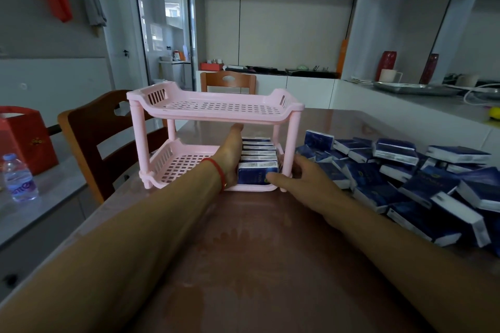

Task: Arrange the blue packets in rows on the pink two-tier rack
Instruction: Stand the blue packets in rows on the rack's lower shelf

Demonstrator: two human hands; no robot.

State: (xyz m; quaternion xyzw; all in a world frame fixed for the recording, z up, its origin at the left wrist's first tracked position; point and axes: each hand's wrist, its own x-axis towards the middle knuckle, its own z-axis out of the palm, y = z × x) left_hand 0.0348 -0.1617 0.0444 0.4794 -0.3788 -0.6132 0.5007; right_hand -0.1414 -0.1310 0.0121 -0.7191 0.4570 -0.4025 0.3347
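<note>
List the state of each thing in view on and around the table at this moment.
Rack: upright on the table.
Top shelf: empty.
Bottom shelf: one row of packets at its right end, rest bare.
Row of packets: standing on edge, pressed together.
Pile of packets: loose, jumbled on the table.
Left hand: flat against the row's left side.
Right hand: at the row's right front corner.
Water bottle: upright, capped.

Packets (258,155) row the rack's (213,109) lower tier; pile (422,178) seemingly right.
</note>
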